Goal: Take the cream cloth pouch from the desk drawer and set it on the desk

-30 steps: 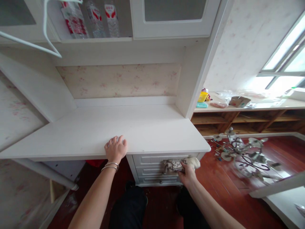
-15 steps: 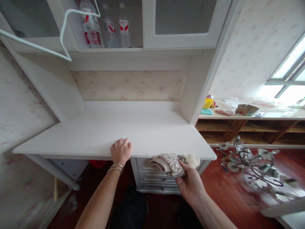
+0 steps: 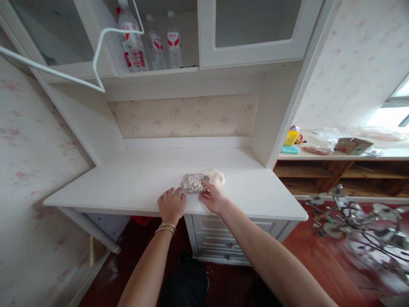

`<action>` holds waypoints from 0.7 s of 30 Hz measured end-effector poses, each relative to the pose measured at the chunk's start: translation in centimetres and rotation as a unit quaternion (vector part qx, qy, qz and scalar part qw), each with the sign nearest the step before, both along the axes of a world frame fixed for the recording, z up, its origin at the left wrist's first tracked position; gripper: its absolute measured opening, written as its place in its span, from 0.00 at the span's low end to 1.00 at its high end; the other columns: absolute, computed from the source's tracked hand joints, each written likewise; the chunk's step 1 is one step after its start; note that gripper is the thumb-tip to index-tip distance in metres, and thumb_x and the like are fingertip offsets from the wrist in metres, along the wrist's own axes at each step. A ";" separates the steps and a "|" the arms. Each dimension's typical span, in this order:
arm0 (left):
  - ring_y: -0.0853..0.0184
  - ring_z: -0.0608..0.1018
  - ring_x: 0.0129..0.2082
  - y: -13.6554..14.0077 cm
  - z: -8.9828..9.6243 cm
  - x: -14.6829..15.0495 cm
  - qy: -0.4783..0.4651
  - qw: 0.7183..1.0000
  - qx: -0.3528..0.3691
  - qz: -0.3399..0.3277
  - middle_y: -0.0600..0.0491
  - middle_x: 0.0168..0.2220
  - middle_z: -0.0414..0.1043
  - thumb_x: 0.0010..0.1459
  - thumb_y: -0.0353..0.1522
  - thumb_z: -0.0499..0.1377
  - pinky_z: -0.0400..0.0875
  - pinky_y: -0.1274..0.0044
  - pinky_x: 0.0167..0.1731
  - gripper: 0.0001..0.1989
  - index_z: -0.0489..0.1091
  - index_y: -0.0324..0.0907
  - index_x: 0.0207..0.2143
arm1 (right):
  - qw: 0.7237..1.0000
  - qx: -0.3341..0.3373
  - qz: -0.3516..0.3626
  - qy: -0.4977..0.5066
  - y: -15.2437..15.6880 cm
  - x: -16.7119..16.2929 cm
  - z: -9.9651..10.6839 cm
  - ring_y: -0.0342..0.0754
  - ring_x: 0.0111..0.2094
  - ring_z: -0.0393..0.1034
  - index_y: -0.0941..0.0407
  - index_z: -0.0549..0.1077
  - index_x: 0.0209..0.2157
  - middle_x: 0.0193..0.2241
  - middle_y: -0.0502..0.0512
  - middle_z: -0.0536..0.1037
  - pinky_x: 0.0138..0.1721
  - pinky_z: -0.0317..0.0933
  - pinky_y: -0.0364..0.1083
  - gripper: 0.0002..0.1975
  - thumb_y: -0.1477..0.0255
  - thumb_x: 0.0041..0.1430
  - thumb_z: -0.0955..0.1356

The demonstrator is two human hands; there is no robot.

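We note the patterned cloth (image 3: 201, 181) lying bunched on the white worktop (image 3: 128, 179), near its front edge. Right hand (image 3: 213, 198) presses on the cloth, fingers closed over its near side. Left hand (image 3: 171, 205) rests flat, fingers together, just beside it. Water bottles (image 3: 153, 40) stand on the shelf above.

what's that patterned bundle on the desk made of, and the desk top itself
The bundle under the right hand looks like soft cloth: folded, with a brown print and a fluffy cream end. The desk top looks like white-painted or laminated wood board, matte with faint grain lines; which one is unclear.
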State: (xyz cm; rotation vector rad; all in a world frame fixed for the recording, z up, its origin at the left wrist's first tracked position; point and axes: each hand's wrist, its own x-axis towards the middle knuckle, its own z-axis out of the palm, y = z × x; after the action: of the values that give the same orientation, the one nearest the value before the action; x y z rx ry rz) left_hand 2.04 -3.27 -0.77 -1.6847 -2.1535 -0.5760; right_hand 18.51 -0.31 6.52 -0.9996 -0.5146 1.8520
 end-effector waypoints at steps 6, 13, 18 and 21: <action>0.53 0.70 0.52 -0.1 0.2 0.1 0.005 1.000 0.000 -0.009 0.46 0.53 0.72 0.63 0.37 0.51 0.59 0.61 0.51 0.18 0.73 0.46 0.52 | 0.992 -0.056 0.089 -0.076 -4.1 5.8 -1.3 0.44 0.31 0.76 0.63 0.72 0.35 0.32 0.61 0.79 0.36 0.72 0.41 0.02 0.79 0.61 0.67; 0.53 0.69 0.54 0.2 0.1 -0.1 -0.005 1.000 -0.022 -0.003 0.46 0.55 0.70 0.64 0.39 0.50 0.59 0.61 0.53 0.19 0.72 0.48 0.53 | 0.898 0.129 0.024 -0.420 -2.5 19.5 0.0 0.46 0.36 0.74 0.59 0.76 0.40 0.42 0.61 0.81 0.36 0.68 0.43 0.09 0.71 0.61 0.66; 0.53 0.67 0.55 0.3 0.0 0.0 -0.004 0.999 -0.043 0.008 0.46 0.57 0.69 0.64 0.39 0.49 0.57 0.61 0.54 0.20 0.71 0.49 0.54 | 0.665 0.072 -0.106 -0.736 1.5 29.5 -1.8 0.53 0.46 0.74 0.57 0.76 0.49 0.46 0.64 0.80 0.43 0.65 0.45 0.17 0.69 0.61 0.64; 0.53 0.69 0.52 0.3 0.2 0.1 0.001 0.998 -0.061 0.014 0.47 0.56 0.69 0.64 0.39 0.48 0.59 0.60 0.52 0.20 0.70 0.49 0.54 | 0.629 0.013 -0.079 -0.773 1.9 30.8 -3.9 0.54 0.41 0.76 0.64 0.75 0.50 0.42 0.70 0.80 0.40 0.67 0.49 0.20 0.66 0.63 0.62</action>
State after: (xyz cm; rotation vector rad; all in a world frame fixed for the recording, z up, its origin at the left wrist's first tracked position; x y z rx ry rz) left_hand 2.13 -2.94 -0.53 -1.7123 -2.2483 -0.4419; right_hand 49.29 1.55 2.62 -2.3815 -1.3211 0.3379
